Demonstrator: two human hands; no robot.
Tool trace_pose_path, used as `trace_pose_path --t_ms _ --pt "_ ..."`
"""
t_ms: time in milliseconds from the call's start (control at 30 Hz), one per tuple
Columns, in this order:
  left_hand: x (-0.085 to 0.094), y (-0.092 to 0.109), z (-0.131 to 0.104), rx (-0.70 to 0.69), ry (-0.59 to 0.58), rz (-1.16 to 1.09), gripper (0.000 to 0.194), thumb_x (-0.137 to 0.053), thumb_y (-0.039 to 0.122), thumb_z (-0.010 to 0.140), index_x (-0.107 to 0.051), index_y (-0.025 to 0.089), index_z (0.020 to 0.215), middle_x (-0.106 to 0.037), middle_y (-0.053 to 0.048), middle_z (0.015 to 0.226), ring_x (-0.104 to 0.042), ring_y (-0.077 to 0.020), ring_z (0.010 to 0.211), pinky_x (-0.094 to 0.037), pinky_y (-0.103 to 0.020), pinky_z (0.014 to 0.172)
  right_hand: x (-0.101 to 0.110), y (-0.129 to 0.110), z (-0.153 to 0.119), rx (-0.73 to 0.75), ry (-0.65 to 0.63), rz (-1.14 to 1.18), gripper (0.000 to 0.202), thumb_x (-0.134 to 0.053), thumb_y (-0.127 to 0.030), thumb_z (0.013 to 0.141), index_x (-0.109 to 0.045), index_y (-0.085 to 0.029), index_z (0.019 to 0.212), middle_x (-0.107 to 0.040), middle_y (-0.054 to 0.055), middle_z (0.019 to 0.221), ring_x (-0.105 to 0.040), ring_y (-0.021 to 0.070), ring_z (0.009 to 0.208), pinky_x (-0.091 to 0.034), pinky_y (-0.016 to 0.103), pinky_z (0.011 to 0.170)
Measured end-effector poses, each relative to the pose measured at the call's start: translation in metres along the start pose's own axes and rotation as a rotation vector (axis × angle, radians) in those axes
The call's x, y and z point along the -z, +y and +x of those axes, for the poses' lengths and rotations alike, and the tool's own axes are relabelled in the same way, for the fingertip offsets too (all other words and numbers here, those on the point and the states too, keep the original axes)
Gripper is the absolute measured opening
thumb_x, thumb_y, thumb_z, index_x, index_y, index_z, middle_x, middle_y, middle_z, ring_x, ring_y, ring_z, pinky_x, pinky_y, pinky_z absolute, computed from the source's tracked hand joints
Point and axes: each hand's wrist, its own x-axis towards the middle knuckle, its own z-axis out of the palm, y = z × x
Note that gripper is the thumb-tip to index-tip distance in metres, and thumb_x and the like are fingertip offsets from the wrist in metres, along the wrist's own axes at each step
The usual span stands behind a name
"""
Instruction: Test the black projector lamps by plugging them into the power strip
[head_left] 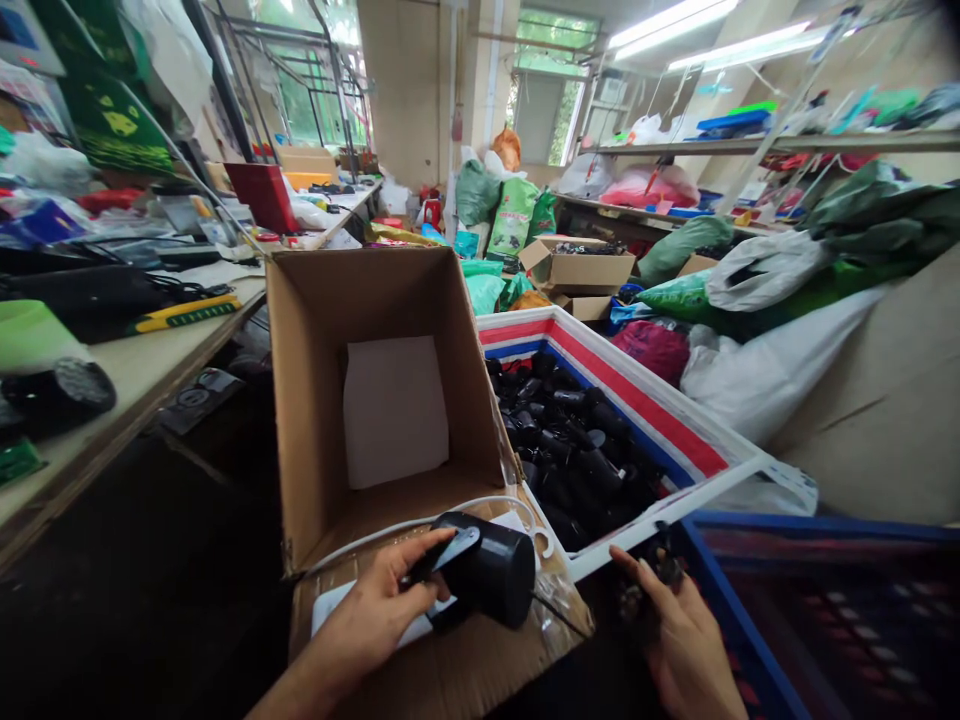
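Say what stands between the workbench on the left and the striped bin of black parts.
The open cardboard box stands between the workbench and the striped bin, as the head view shows.

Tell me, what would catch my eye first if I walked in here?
Probably the big open cardboard box left of centre, its mouth facing the viewer. Just in front of it, the left hand holds a black cylinder above a box flap. To the right, a white-rimmed bin with red and blue stripes is heaped with black parts.
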Motion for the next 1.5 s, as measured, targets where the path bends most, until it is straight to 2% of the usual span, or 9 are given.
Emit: trace_pose_path --t_ms 133,333,567,700,800,867,1067,1300,1500 --pt "0.009 -0.005 -0.006 -0.029 -0.012 0.061 0.045 -0.058 0.02 0.07 -0.057 0.022 0.115 -0.06 -0.006 0.111 -0.052 -0.0237 0.101 -0.039 -0.035 0.089 0.011 -0.002 0.025 -0.029 0.218 0.029 0.064 -0.085 -0.027 0.031 -0.055 -0.015 0.087 -0.063 0.0 0.072 -0.061 0.0146 0.063 -0.053 0.021 0.055" --pt "0.012 0.025 -0.019 0.074 -0.176 -0.053 0.056 -0.054 0.02 0.068 -0.046 0.017 0.124 -0.063 -0.002 0.077 -0.053 -0.0146 0.068 -0.042 -0.028 0.063 0.017 -0.003 0.05 0.049 0.357 -0.055 0.073 -0.085 -0.028 0.031 -0.047 -0.016 0.092 -0.057 -0.004 0.067 -0.057 0.0131 0.051 -0.05 0.024 0.044" --pt "0.02 0.05 -0.014 0.059 -0.141 -0.287 0.055 -0.058 0.017 0.06 -0.047 0.013 0.114 -0.064 -0.003 0.068 -0.055 -0.0146 0.063 -0.044 -0.026 0.059 0.006 0.024 0.043 0.037 -0.031 -0.32 0.057 -0.077 -0.047 0.056 -0.056 -0.009 0.094 -0.061 0.003 0.06 -0.057 0.0149 0.05 -0.048 0.024 0.045" --pt "0.024 0.058 -0.006 0.03 -0.168 -0.433 0.049 -0.06 0.014 0.059 -0.052 0.015 0.107 -0.063 -0.002 0.063 -0.056 -0.0131 0.059 -0.046 -0.024 0.056 -0.012 0.026 0.021 0.104 -0.463 -0.386 0.056 -0.06 -0.05 0.074 -0.053 -0.014 0.116 -0.067 0.009 0.088 -0.063 0.0202 0.081 -0.052 0.033 0.075" --pt "0.023 0.068 -0.001 -0.001 -0.204 -0.537 0.044 -0.061 0.012 0.059 -0.056 0.017 0.103 -0.064 -0.002 0.063 -0.057 -0.0127 0.059 -0.048 -0.024 0.056 -0.026 0.021 0.012 0.18 -0.709 -0.455 0.053 -0.064 -0.044 0.072 -0.057 -0.017 0.116 -0.063 0.01 0.106 -0.058 0.023 0.1 -0.046 0.036 0.089" --pt "0.024 0.076 0.0 -0.02 -0.217 -0.577 0.041 -0.061 0.01 0.06 -0.058 0.018 0.101 -0.064 -0.003 0.063 -0.058 -0.0124 0.059 -0.049 -0.024 0.057 -0.034 0.02 0.015 0.279 -0.701 -0.514 0.054 -0.069 -0.042 0.067 -0.058 -0.017 0.113 -0.062 0.01 0.103 -0.059 0.0229 0.093 -0.047 0.036 0.084" --pt "0.043 0.089 -0.008 -0.095 -0.203 -0.646 0.039 -0.06 0.008 0.063 -0.061 0.021 0.099 -0.065 -0.004 0.064 -0.059 -0.0125 0.06 -0.051 -0.023 0.057 -0.056 0.019 0.043 0.585 -0.309 -0.665 0.031 -0.06 -0.045 0.075 -0.061 -0.013 0.076 -0.05 0.007 0.087 -0.049 0.0169 0.077 -0.042 0.035 0.073" --pt "0.073 0.081 -0.013 -0.107 -0.009 -0.688 0.037 -0.058 0.002 0.062 -0.061 0.018 0.095 -0.062 0.0 0.064 -0.058 -0.0118 0.059 -0.051 -0.022 0.058 -0.087 0.015 0.021 0.432 -0.646 -0.629 0.034 -0.058 -0.045 0.079 -0.059 -0.012 0.084 -0.058 0.0 0.06 -0.053 0.0101 0.049 -0.044 0.023 0.048" --pt "0.077 0.062 0.001 -0.096 -0.044 -0.718 0.032 -0.055 0.002 0.063 -0.061 0.016 0.092 -0.059 -0.001 0.063 -0.056 -0.0114 0.06 -0.05 -0.022 0.059 -0.099 0.035 0.009 0.42 -0.56 -0.641 0.034 -0.062 -0.046 0.076 -0.056 -0.012 0.078 -0.058 -0.001 0.056 -0.052 0.0091 0.046 -0.044 0.021 0.045"
